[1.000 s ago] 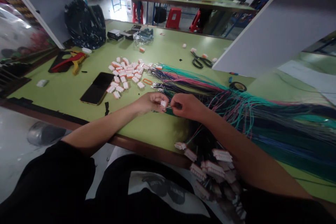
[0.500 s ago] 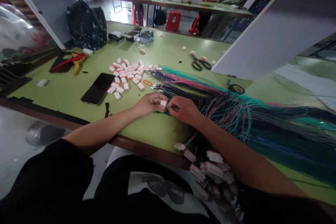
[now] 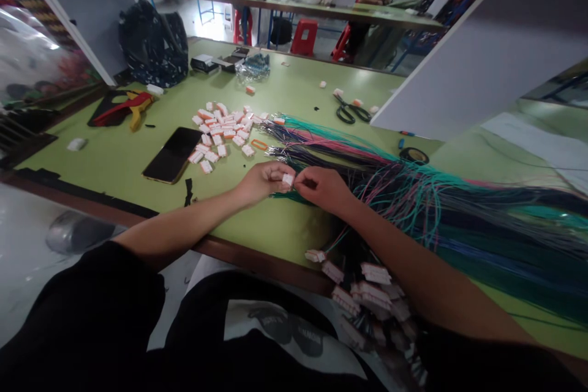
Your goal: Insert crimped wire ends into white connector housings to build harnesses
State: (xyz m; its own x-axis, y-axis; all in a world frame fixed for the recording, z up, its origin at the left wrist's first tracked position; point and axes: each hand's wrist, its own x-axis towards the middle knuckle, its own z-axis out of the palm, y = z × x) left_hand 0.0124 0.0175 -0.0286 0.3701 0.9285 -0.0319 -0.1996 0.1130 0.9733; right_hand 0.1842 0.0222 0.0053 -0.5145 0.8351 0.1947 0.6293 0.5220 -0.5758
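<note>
Between thumb and fingers, my left hand (image 3: 266, 182) holds a small white connector (image 3: 288, 179). Touching or nearly touching its right side are the pinched fingertips of my right hand (image 3: 321, 187); what they grip is too small to make out. Several white and orange connectors (image 3: 225, 128) lie in a pile beyond my left hand. Bundles of teal, pink and dark wires (image 3: 340, 144) run from behind my hands to the right. Wired connectors (image 3: 372, 294) hang in a cluster at the table's front edge, beside my right forearm.
A black phone (image 3: 172, 155) lies left of the pile. Farther off are scissors (image 3: 349, 111), black tape (image 3: 414, 155), a red and yellow tool (image 3: 126, 107) and a dark bag (image 3: 154, 43). A white panel (image 3: 468, 49) rises at right. People sit at a far table (image 3: 298, 5).
My right hand's fingers have closed up a little beside the connector. The connector remains in my left hand, in nearly the same place.
</note>
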